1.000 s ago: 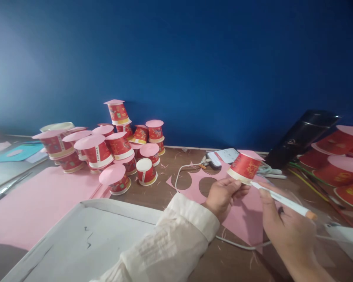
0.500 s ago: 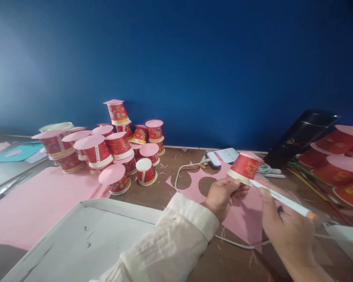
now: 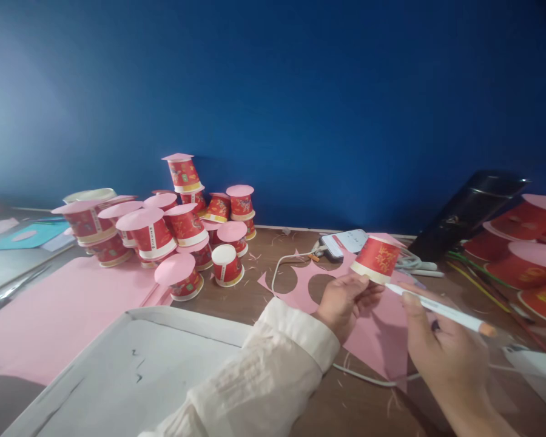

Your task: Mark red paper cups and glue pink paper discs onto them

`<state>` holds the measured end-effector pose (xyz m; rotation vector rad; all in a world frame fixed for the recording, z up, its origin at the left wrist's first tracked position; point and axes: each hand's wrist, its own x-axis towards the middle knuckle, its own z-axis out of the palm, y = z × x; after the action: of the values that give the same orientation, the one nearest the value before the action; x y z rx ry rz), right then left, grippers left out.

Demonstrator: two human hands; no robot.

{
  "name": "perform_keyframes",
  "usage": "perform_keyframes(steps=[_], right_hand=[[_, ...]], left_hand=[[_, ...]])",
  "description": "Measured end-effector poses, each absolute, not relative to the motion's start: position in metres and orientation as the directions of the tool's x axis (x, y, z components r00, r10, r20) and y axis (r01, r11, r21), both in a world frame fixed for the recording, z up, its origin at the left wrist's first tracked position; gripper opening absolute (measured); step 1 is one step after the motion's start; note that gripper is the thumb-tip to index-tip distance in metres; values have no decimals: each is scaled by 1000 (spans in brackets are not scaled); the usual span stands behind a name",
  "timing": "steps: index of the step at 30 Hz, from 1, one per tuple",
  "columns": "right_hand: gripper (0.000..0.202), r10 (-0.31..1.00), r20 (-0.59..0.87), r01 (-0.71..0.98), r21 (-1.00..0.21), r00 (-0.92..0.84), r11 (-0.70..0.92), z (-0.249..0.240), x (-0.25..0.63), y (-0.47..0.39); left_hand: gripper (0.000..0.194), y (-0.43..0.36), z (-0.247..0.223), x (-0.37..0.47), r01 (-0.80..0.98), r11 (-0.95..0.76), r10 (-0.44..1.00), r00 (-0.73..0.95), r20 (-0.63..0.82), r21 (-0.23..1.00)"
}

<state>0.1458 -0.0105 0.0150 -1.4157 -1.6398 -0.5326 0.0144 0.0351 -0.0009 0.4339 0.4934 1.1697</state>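
Pinched by its rim, a red paper cup is held upside down in my left hand, with a pink paper piece on its upturned base. My right hand grips a white pen with an orange end. The pen's other end points at the cup's rim, close beside it; whether they touch I cannot tell. Under both hands lies a pink paper sheet with round holes cut from it.
Several red cups topped with pink discs are stacked at left, behind a pile of pink paper and a white board. A phone with a cable lies behind the cup. A black bottle and more cups stand at right.
The pen has drawn slightly down and right from the cup's rim, together with my right hand. The cup has shifted a little left in my left hand.
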Motion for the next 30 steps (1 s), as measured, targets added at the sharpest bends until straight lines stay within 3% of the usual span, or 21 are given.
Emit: perform_keyframes(steps=[13, 21, 30], right_hand=[[36, 626, 768, 927, -322, 137, 192, 13, 144, -13], [26, 598, 800, 910, -278, 41, 309, 17, 141, -13], [29, 624, 781, 910, -286, 39, 300, 18, 139, -14]], left_hand=[[44, 35, -1, 14, -748, 341, 937, 316, -147, 569], [47, 37, -3, 15, -734, 341, 936, 322, -141, 588], [48, 37, -2, 15, -734, 343, 937, 314, -154, 586]])
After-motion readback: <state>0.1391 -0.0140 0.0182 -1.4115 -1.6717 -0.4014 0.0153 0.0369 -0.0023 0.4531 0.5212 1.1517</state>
